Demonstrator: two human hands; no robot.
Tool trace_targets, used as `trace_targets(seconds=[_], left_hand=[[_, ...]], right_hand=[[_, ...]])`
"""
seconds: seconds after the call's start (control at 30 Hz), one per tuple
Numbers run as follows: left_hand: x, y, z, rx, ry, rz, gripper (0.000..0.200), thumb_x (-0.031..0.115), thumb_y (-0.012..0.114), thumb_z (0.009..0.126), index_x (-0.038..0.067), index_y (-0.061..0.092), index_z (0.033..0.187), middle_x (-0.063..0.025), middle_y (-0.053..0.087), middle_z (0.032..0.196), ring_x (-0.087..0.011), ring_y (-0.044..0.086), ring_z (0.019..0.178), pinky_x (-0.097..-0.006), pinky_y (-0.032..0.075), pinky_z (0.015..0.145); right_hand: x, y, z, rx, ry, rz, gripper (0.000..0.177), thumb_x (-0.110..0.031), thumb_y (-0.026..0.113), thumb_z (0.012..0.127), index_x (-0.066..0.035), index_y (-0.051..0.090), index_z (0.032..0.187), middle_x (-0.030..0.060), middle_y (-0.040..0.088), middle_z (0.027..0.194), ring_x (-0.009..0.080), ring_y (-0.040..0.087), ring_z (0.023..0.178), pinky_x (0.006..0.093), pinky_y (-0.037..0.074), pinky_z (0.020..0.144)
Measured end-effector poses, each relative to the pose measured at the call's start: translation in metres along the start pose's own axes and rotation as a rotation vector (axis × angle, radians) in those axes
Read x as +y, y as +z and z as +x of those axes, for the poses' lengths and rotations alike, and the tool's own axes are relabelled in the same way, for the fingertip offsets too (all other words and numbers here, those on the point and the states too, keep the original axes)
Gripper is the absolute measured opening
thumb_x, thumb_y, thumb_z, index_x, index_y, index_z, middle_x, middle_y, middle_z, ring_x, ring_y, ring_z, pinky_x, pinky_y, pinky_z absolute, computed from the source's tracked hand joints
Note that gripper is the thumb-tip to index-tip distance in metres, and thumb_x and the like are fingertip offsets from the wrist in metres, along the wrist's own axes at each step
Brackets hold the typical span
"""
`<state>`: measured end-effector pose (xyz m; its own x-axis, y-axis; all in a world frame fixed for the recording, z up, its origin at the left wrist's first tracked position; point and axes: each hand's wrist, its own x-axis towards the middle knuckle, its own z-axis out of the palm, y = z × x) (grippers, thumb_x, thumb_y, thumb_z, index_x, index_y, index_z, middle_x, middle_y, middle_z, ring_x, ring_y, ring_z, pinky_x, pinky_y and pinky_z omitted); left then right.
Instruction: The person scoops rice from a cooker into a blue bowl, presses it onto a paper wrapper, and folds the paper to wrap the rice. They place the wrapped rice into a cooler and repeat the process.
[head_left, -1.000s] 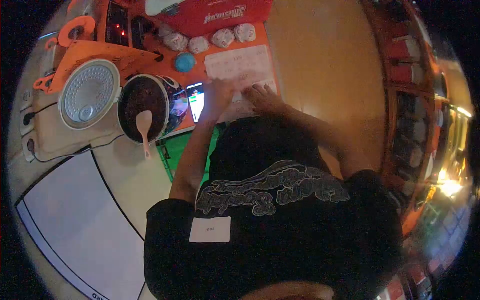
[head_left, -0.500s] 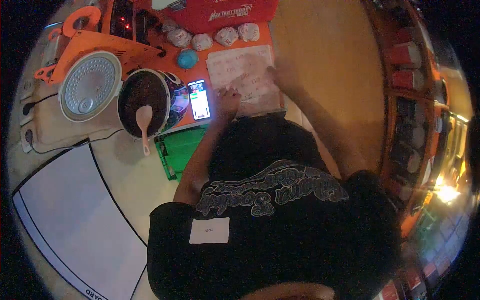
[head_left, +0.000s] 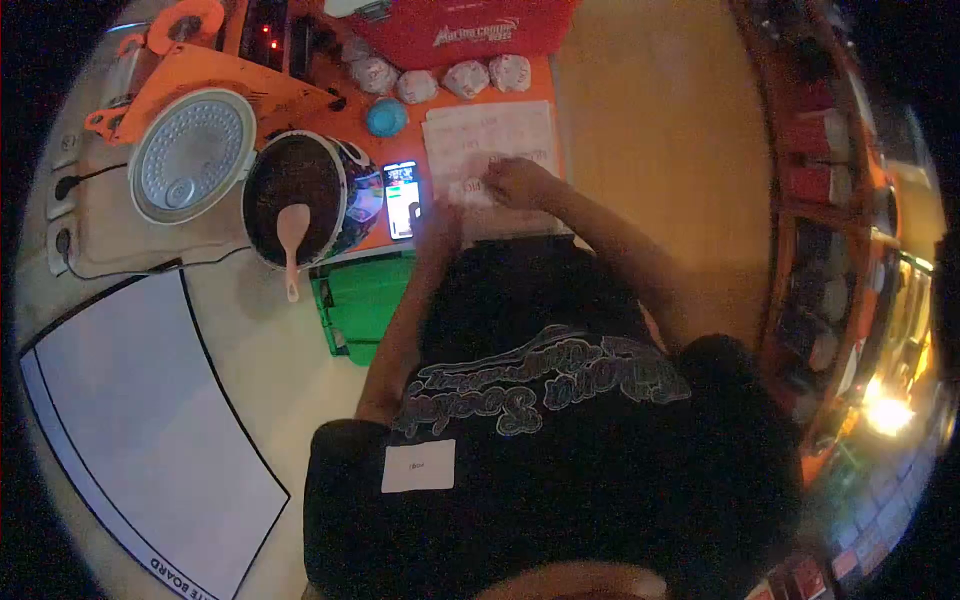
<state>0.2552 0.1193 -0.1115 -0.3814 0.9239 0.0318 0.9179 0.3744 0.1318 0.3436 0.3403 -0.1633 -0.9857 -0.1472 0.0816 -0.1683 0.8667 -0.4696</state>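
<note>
A stack of white sheets with red print lies on the orange table edge in front of my body. My right hand is closed over the stack, its fingers pinching a printed white paper that looks folded or bunched. At the left side of this paper is my left hand, dark and blurred, its fingers hard to make out. A lit phone lies just left of my left hand. Several round paper-wrapped bundles sit behind the stack, near a blue round object.
To the left stand an open pot with a pink spoon and its raised lid. A red box is at the back, a green crate below the table edge, a whiteboard at lower left, shelves at right.
My right hand has moved left and nearer to my body, from the stack's right edge to its middle, and has closed on paper that now looks bunched. My left hand has shifted slightly left and down.
</note>
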Motion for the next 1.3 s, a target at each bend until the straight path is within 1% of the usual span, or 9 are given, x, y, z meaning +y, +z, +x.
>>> trace_targets(seconds=[0.23, 0.37, 0.4, 0.5, 0.7, 0.87, 1.13, 1.23, 1.3], left_hand=[[-0.03, 0.005, -0.005, 0.243, -0.771, -0.441, 0.023, 0.03, 0.069, 0.077, 0.011, 0.07, 0.091, -0.0112, 0.066, 0.074, -0.0311, 0.063, 0.071, -0.0484, 0.049, 0.065], [-0.07, 0.085, 0.006, 0.023, -0.349, -0.197, 0.023, 0.025, 0.058, 0.086, 0.007, 0.069, 0.094, -0.0171, 0.066, 0.073, -0.0322, 0.066, 0.07, -0.0457, 0.051, 0.062], [-0.071, 0.113, 0.013, 0.026, -0.686, -0.838, 0.025, 0.023, 0.053, 0.087, 0.004, 0.069, 0.092, -0.0186, 0.066, 0.075, -0.0321, 0.067, 0.073, -0.0447, 0.051, 0.061], [-0.075, 0.099, 0.024, -0.347, -0.692, -0.429, 0.027, 0.026, 0.054, 0.087, 0.004, 0.069, 0.092, -0.0185, 0.067, 0.079, -0.032, 0.067, 0.074, -0.0451, 0.051, 0.062], [-0.027, 0.018, 0.026, 0.053, -0.96, -0.234, 0.033, 0.032, 0.052, 0.089, 0.003, 0.066, 0.082, -0.015, 0.068, 0.085, -0.0342, 0.068, 0.078, -0.0491, 0.053, 0.066], [0.007, 0.018, 0.037, 0.061, -0.084, -0.222, 0.023, 0.023, 0.052, 0.088, 0.004, 0.065, 0.087, -0.0173, 0.067, 0.094, -0.036, 0.066, 0.086, -0.0509, 0.051, 0.072], [0.012, 0.044, 0.013, -0.158, -0.124, -0.318, 0.021, 0.02, 0.059, 0.083, 0.006, 0.068, 0.095, -0.0145, 0.066, 0.107, -0.0329, 0.063, 0.099, -0.0464, 0.05, 0.084], [0.005, 0.05, 0.012, -0.094, -0.082, -0.283, 0.026, 0.027, 0.059, 0.084, 0.008, 0.068, 0.099, -0.0132, 0.068, 0.105, -0.0321, 0.064, 0.097, -0.0463, 0.05, 0.085], [0.001, 0.058, 0.012, -0.087, -0.01, -0.203, 0.031, 0.033, 0.057, 0.086, 0.008, 0.068, 0.101, -0.0131, 0.069, 0.102, -0.0324, 0.064, 0.095, -0.0469, 0.05, 0.083]], right_hand=[[-0.001, -0.003, -0.002, -0.18, -0.032, -0.067, 0.028, -0.023, 0.053, 0.088, -0.001, 0.059, 0.103, 0.02, 0.061, 0.098, 0.0374, 0.061, 0.093, 0.0493, 0.048, 0.082], [-0.002, -0.01, 0.001, -0.277, -0.049, -0.142, 0.033, -0.025, 0.054, 0.087, -0.001, 0.057, 0.108, 0.0188, 0.061, 0.1, 0.0366, 0.06, 0.096, 0.0475, 0.048, 0.083], [-0.002, -0.01, 0.0, -0.294, -0.058, -0.168, 0.035, -0.026, 0.054, 0.086, -0.001, 0.057, 0.11, 0.0183, 0.061, 0.101, 0.0361, 0.06, 0.098, 0.0469, 0.048, 0.083], [0.0, -0.01, -0.005, -0.256, -0.093, -0.153, 0.037, -0.028, 0.056, 0.085, -0.001, 0.057, 0.11, 0.0178, 0.06, 0.103, 0.0353, 0.06, 0.099, 0.047, 0.047, 0.085], [-0.012, -0.025, -0.004, -0.269, -0.081, -0.17, 0.037, -0.024, 0.061, 0.082, -0.001, 0.058, 0.11, 0.0182, 0.061, 0.109, 0.035, 0.059, 0.103, 0.0466, 0.045, 0.091], [-0.01, -0.024, -0.008, -0.341, -0.017, -0.046, 0.04, -0.024, 0.059, 0.084, 0.001, 0.055, 0.115, 0.0203, 0.058, 0.116, 0.0357, 0.056, 0.109, 0.0471, 0.043, 0.097], [0.008, -0.024, -0.041, -0.481, 0.209, 0.07, 0.046, -0.027, 0.057, 0.089, -0.001, 0.051, 0.126, 0.02, 0.054, 0.127, 0.036, 0.051, 0.118, 0.0467, 0.041, 0.1], [0.021, 0.002, -0.066, 0.009, -0.035, 0.235, 0.039, -0.026, 0.057, 0.089, -0.003, 0.055, 0.121, 0.0194, 0.056, 0.125, 0.0379, 0.052, 0.116, 0.0465, 0.042, 0.099], [0.025, 0.015, -0.064, -0.137, 0.382, 0.681, 0.029, -0.022, 0.056, 0.088, -0.005, 0.061, 0.111, 0.0145, 0.06, 0.12, 0.0356, 0.054, 0.114, 0.0451, 0.045, 0.094]])
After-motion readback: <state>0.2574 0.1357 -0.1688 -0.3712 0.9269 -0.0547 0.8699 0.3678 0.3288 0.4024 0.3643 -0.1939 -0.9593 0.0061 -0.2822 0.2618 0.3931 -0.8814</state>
